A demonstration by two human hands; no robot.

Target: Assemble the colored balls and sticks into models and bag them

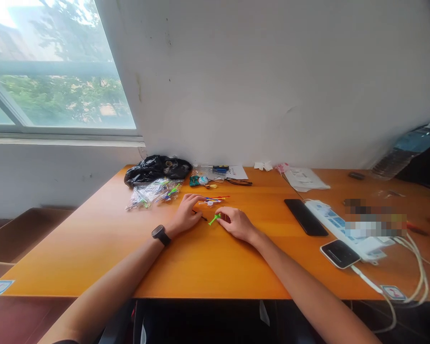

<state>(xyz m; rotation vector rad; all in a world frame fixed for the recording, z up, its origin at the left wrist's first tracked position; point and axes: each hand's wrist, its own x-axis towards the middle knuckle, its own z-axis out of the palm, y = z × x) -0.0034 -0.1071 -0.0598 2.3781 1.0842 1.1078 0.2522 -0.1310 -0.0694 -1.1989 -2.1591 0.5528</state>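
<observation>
My right hand point(236, 223) pinches a small bright green plastic piece point(214, 220) between thumb and fingertips, just above the wooden table. To its left, my left hand point(187, 212) rests on the table with fingers stretched forward and apart from the thumb. A thin black piece point(203, 218) pokes out beside that thumb; whether the thumb touches it I cannot tell. Just beyond the left fingertips lie several thin coloured plastic sticks point(220, 198), red, yellow and blue, with a small white round part point(210, 204) among them. A black watch point(160, 234) sits on my left wrist.
Behind my left hand are a clear bag of plastic parts point(154, 193) and a black plastic bag point(157, 168). A teal and white trinket point(198, 180) lies farther back. On the right are a black phone point(306, 217), a power strip point(329, 222) and a corded white device point(340, 253).
</observation>
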